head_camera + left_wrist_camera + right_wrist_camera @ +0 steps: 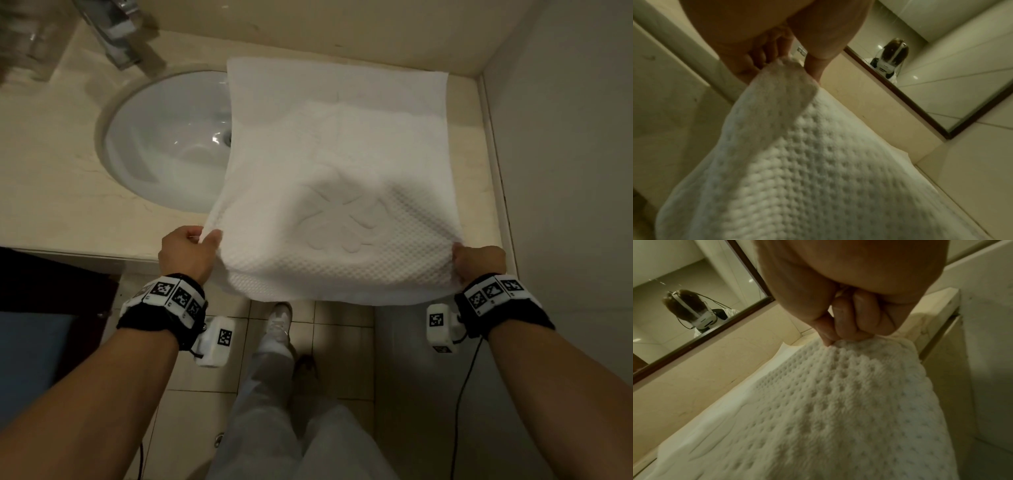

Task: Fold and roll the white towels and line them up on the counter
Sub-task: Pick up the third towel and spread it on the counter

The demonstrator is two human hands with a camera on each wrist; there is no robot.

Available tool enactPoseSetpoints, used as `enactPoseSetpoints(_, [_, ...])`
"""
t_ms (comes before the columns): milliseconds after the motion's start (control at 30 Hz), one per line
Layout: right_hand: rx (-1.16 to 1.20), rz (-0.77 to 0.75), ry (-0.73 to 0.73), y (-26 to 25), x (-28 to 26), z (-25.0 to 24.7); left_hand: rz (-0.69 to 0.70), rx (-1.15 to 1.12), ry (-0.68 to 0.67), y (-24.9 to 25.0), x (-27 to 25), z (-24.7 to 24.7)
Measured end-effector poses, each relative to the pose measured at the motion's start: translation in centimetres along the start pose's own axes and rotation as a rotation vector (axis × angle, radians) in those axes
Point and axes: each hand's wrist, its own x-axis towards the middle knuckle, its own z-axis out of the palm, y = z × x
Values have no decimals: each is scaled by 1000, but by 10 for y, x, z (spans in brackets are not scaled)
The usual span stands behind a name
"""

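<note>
A white waffle-textured towel [337, 192] with an embossed flower lies spread over the right part of the beige counter [54, 192], its near end lifted off the front edge. My left hand [191, 248] pinches the towel's near left corner, seen close in the left wrist view as towel [789, 146] held between thumb and fingers [764, 61]. My right hand [476, 262] grips the near right corner; its curled fingers [855, 324] clamp the towel [838, 402]. The towel's far end lies flat and partly overhangs the sink.
A white oval sink [164, 144] is set in the counter on the left, with a chrome faucet [113, 31] behind it. A wall [565, 137] closes the counter's right side. A mirror [684, 293] hangs above. My legs and shoe [279, 322] stand on the tiled floor.
</note>
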Motion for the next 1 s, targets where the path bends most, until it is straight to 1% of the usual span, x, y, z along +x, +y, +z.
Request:
enactPoseSetpoints(167, [25, 13, -1, -1, 0, -6, 6, -38, -177, 7, 7, -6])
enactPoseSetpoints(300, [15, 34, 7, -2, 1, -8, 20, -57, -197, 8, 16, -12])
enactPoseSetpoints(433, [-18, 30, -23, -4, 1, -7, 86, 38, -191, 5, 18, -13])
enactPoseSetpoints(500, [-34, 22, -24, -4, 1, -7, 131, 104, -164, 4, 15, -14])
enactPoseSetpoints(600, [-46, 32, -30, -3, 3, -8, 174, 133, -95, 0, 15, -16])
enactPoseSetpoints(800, [-34, 73, 6, -2, 5, -7, 202, 159, -38, -6, 17, -10])
enactPoseSetpoints(867, [-14, 93, 20, -5, 1, -7, 211, 132, -26, -9, 15, -8])
enactPoseSetpoints(933, [8, 80, 9, -9, -6, -5, 189, 73, 24, -11, 16, -6])
enactPoseSetpoints(1000, [83, 106, -30, -9, -4, -2, 83, -62, 98, -8, 20, -7])
